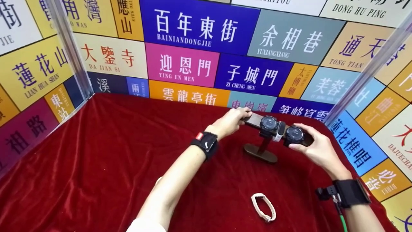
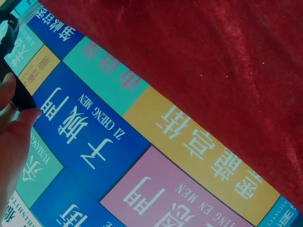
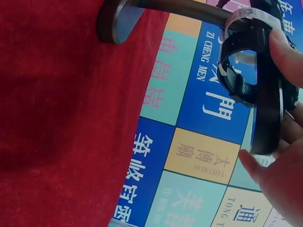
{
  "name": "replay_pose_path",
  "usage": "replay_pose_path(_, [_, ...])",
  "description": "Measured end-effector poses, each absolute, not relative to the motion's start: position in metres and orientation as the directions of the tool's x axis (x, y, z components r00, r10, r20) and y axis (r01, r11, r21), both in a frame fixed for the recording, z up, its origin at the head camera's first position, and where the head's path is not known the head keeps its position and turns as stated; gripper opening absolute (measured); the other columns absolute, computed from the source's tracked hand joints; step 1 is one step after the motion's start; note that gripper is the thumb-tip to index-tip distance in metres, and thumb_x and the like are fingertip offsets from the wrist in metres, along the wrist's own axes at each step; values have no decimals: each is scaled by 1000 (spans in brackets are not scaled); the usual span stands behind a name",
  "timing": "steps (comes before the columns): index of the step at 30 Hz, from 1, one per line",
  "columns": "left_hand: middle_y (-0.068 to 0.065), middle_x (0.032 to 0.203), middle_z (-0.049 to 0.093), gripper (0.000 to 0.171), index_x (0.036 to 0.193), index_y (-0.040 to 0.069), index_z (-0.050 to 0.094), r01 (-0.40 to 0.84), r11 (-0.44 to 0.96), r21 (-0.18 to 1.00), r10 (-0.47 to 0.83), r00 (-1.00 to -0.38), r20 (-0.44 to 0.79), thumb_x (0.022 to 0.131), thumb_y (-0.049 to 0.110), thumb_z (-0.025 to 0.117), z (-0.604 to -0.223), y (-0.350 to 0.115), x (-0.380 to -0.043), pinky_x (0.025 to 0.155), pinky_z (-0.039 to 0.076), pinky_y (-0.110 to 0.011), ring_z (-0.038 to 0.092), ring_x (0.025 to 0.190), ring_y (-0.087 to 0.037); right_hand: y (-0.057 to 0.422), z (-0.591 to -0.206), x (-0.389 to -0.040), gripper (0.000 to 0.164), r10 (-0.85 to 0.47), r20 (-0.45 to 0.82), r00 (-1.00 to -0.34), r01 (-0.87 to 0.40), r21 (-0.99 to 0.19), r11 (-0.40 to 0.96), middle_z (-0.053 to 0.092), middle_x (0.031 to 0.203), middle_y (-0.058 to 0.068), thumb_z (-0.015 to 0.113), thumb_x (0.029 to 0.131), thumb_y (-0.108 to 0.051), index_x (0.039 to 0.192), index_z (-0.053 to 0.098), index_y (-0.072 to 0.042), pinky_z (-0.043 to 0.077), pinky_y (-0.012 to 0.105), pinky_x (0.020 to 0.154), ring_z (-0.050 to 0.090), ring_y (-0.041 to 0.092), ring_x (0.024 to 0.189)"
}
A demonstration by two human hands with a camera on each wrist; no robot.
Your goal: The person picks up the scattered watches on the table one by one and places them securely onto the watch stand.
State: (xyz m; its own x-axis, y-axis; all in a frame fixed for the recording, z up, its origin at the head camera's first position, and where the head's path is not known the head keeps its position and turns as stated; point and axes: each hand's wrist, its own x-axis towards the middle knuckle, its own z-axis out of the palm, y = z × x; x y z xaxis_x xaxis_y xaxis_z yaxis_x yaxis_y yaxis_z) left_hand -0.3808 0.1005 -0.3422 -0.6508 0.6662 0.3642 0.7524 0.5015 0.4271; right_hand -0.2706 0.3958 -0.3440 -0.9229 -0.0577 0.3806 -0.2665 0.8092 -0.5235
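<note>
A brown watch stand [image 1: 254, 120] with an oval base [image 1: 260, 153] stands on the red cloth. Its bar carries a black watch [image 1: 268, 123] near the middle, a slim fitness band [image 1: 281, 128] beside it, and a second black watch [image 1: 294, 133] toward the right end. My left hand [image 1: 229, 122] grips the bar's left end; the left wrist view shows fingers [image 2: 14, 101] pinching that dark end. With thumb and fingers, my right hand [image 1: 317, 146] holds the second black watch on the bar. In the right wrist view its strap [image 3: 236, 71] loops round the bar.
A pale-strapped band [image 1: 264, 207] lies on the red velvet cloth [image 1: 106, 161] in front of the stand. Panels with colourful street-name signs [image 1: 199, 25] rise close behind and at both sides. A green cable [image 1: 343, 222] runs from the right wrist camera.
</note>
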Motion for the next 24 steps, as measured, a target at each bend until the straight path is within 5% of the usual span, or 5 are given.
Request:
replay_pose_path(8, [-17, 149, 53, 49, 139, 3, 58, 757, 480, 444, 671, -642, 371, 93, -14, 55, -344, 100, -382, 117, 41, -28, 50, 140, -27, 390, -342, -272, 69, -68, 366, -928, -265, -522, 810, 65, 126, 18, 87, 79, -26, 141, 57, -21, 39, 7, 79, 51, -2, 96])
replay_pose_path(12, [-17, 146, 56, 47, 137, 1, 59, 770, 455, 446, 669, -627, 399, 92, -14, 55, -344, 98, -383, 115, 43, -29, 53, 137, -27, 389, -343, -273, 70, -67, 362, -930, -262, -522, 812, 62, 131, 16, 85, 80, -27, 143, 55, -23, 39, 10, 81, 53, 9, 103])
replay_pose_path(15, [-15, 146, 56, 47, 138, 2, 59, 769, 468, 435, 669, -630, 394, 93, -12, 55, -343, 97, -382, 117, 42, -30, 52, 137, -28, 388, -343, -272, 73, -73, 336, -939, -251, -527, 812, 55, 142, 19, 84, 82, -28, 147, 51, -23, 43, 24, 93, 55, 27, 116])
replay_pose_path(19, [-14, 153, 48, 51, 143, 4, 54, 737, 521, 430, 669, -665, 331, 94, -10, 55, -341, 96, -378, 122, 34, -34, 40, 147, -33, 388, -340, -270, 81, -105, 284, -953, -249, -537, 806, 33, 159, 28, 83, 83, -28, 153, 42, -19, 37, 61, 108, 38, 51, 140])
replay_pose_path(24, [-15, 167, 18, 59, 155, 12, 38, 683, 561, 467, 678, -703, 215, 99, 5, 57, -334, 94, -365, 126, 22, -42, 16, 155, -35, 386, -330, -259, 96, -146, 321, -936, -304, -524, 796, 22, 164, 26, 85, 80, -25, 158, 31, -16, 15, 78, 114, 13, 50, 152])
